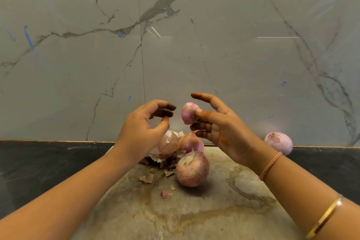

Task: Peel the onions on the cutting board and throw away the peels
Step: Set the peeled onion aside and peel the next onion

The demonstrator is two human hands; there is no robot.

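While right grip (220, 128) pinches small onion (189, 113) above cutting board (224, 210), left grip (143, 128) loosely curled, empty, just beside it.

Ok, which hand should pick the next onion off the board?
Left. The left hand holds nothing and hovers just above the onions on the cutting board. The right hand is occupied, its fingers gripping the small peeled onion in the air.
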